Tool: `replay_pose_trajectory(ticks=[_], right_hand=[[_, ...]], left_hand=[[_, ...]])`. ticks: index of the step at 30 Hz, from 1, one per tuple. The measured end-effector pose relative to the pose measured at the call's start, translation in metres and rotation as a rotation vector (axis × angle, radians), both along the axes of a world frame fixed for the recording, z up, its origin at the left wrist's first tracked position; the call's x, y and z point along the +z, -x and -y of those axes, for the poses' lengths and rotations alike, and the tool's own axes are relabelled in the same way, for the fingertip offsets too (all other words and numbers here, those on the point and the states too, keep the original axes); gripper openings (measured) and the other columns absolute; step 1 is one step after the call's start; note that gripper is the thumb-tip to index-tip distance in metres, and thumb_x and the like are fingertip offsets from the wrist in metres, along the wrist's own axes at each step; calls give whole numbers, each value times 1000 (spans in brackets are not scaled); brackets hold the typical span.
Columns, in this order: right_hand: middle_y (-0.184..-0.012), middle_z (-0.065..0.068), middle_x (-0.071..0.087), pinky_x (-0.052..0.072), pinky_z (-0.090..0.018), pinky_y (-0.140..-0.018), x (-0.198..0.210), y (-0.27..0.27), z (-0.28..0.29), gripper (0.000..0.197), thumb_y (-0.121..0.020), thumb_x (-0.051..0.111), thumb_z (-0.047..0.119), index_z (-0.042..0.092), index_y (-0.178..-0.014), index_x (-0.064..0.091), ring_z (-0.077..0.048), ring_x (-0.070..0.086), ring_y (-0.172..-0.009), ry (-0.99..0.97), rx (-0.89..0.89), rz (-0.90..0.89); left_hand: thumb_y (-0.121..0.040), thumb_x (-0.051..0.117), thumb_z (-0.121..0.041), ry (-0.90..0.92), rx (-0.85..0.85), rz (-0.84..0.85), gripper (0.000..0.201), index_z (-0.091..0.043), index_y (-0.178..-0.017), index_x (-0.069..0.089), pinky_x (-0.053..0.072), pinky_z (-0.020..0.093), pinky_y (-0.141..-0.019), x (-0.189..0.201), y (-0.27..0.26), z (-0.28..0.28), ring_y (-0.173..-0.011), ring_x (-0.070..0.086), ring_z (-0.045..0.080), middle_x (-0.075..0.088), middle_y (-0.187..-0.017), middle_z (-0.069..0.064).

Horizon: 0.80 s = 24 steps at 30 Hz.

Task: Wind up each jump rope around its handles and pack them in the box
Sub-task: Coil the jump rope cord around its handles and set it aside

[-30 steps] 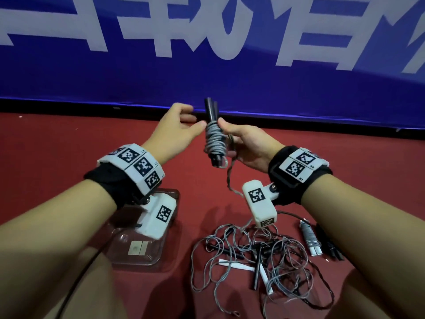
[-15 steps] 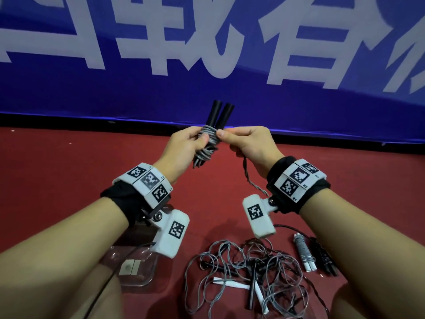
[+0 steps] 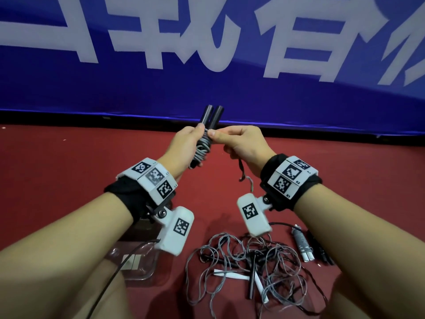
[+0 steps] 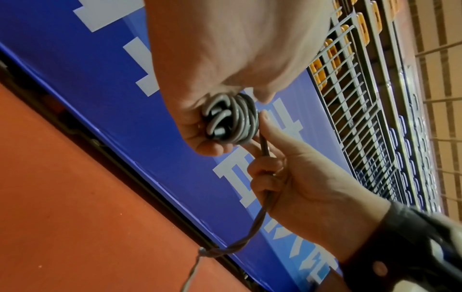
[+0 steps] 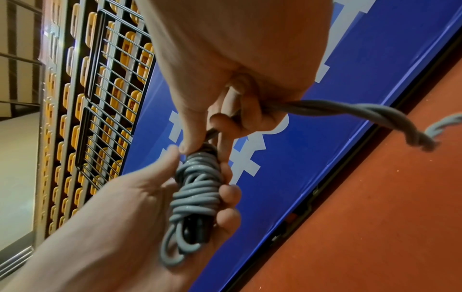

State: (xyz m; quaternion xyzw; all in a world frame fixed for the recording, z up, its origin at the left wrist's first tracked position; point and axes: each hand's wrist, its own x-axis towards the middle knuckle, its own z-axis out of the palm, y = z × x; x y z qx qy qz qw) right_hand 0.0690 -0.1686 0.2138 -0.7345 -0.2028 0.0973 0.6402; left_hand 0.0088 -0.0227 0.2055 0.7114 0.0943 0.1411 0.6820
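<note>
gripping the paired black handles (image 3: 210, 118) mid-air above the red floor, the left hand (image 3: 187, 146) clamps the light, springy grey coils (image 5: 197, 189); hold there or they'll loosen. the right hand (image 3: 241, 143) pinches the limp rope tail (image 5: 350, 110), feeding the last wraps.

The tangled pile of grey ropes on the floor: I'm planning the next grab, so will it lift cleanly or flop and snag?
The tangled ropes will probably flop: the cord lies in loose, limp loops. They will likely snag, since the loops cross several handles. Probably light.
</note>
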Motion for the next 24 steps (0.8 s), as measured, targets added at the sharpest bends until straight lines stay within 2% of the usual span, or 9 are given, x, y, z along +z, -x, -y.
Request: replay_pose_trajectory(ticks=[3, 5, 9, 13, 17, 18, 20, 22, 24], right_hand=[[-100, -12, 73, 36, -22, -55, 6, -1, 5, 22, -94, 71, 16, 3, -111, 76, -8, 45, -56, -29, 144, -21], [-102, -14, 69, 38, -22, -58, 9, -4, 10, 26, -95, 68, 12, -2, -116, 71, -10, 47, -59, -41, 191, -39], [-107, -7, 66, 45, -24, -64, 9, -6, 13, 41, -88, 74, 24, 6, -123, 64, -13, 55, -69, -116, 243, -108], [-84, 9, 67, 43, -19, -56, 11, -3, 16, 30, -96, 61, 23, 14, -125, 63, -8, 53, -63, -57, 405, -121], [-82, 4, 66, 37, -20, -52, 13, -3, 20, 18, -95, 67, 18, 13, -112, 71, -7, 53, -59, -33, 317, -51], [-81, 4, 66, 36, -21, -53, 12, -3, 20, 12, -93, 70, 19, 13, -104, 74, -7, 54, -58, -36, 260, -38], [-70, 6, 64, 35, -25, -55, 11, -7, 19, 12, -87, 79, 25, 17, -82, 72, -7, 55, -57, -31, 123, -16], [-59, 6, 59, 35, -25, -52, 10, -11, 17, 31, -81, 85, 33, 18, -67, 62, -8, 52, -53, 14, 22, 30], [-54, 4, 54, 36, -24, -48, 8, -10, 13, 42, -79, 86, 37, 19, -62, 52, -10, 48, -48, 61, 0, 51]], left_hand=[[-108, 42, -33, 220, -33, -47, 38, -6, -96, 65, 43, 25, -40, 6, 4, -9, -50, 57, 20, 63, -70, 11], [-106, 40, -34, 344, -134, -74, 41, -4, -97, 67, 41, 26, -43, 10, 8, -11, -53, 56, 22, 62, -72, 12], [-102, 36, -36, 525, -367, -136, 40, -9, -98, 65, 36, 25, -48, 16, 16, -8, -55, 51, 22, 57, -73, 9], [-94, 44, -37, 609, -494, -201, 33, -14, -90, 67, 36, 26, -51, 16, 21, -7, -56, 51, 21, 56, -72, 6], [-103, 37, -46, 357, -399, -186, 44, -14, -112, 65, 52, 31, -54, 9, 13, -6, -68, 66, 27, 70, -89, 12], [-103, 39, -51, 242, -317, -132, 47, -14, -119, 63, 54, 33, -55, 6, 10, -3, -70, 68, 26, 72, -91, 9], [-96, 55, -58, -47, -134, 31, 42, -20, -113, 63, 54, 36, -61, 0, 6, 1, -71, 69, 17, 73, -85, -4], [-95, 69, -42, -246, -97, 151, 24, -22, -108, 64, 54, 31, -66, -3, 7, 3, -74, 68, 11, 71, -86, -6], [-94, 73, -22, -270, -139, 163, 23, -11, -113, 66, 57, 27, -65, -6, 8, 3, -76, 69, 13, 72, -92, 8]])
